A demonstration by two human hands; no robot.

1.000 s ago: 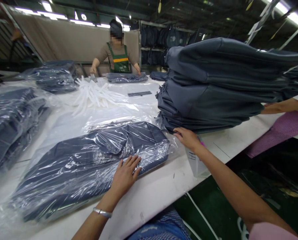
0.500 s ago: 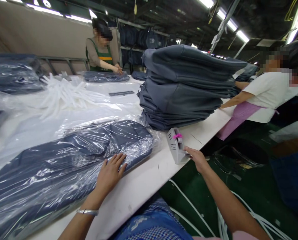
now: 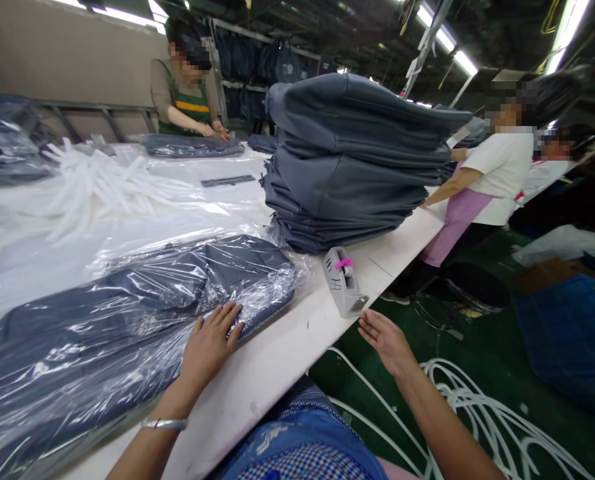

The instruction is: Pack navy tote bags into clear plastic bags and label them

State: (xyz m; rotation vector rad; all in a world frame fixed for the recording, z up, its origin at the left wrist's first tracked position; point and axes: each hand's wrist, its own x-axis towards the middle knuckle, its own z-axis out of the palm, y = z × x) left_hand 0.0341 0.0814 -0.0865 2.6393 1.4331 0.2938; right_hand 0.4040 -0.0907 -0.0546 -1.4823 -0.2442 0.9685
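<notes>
My left hand [image 3: 208,345] lies flat, fingers stretched, on the near edge of a dark garment sealed in a clear plastic bag [image 3: 127,320] on the white table [image 3: 277,360]. My right hand [image 3: 384,340] hangs open off the table's edge, palm up, holding nothing. It is a short way below and right of a grey tape dispenser [image 3: 342,280] with pink tape at the table edge. A tall stack of folded dark grey garments [image 3: 352,160] stands behind the dispenser.
A person in a green apron [image 3: 184,93] presses a bagged garment [image 3: 192,145] at the far end. A person in a white shirt [image 3: 497,180] stands at the right side of the stack. White plastic strips [image 3: 102,187] and more bagged garments [image 3: 7,147] lie at left. White tubing [image 3: 477,413] coils on the green floor.
My right hand has left the tape dispenser and dropped below the table edge, opening palm up. The view has swung a little further right. My left hand stays on the bag.
</notes>
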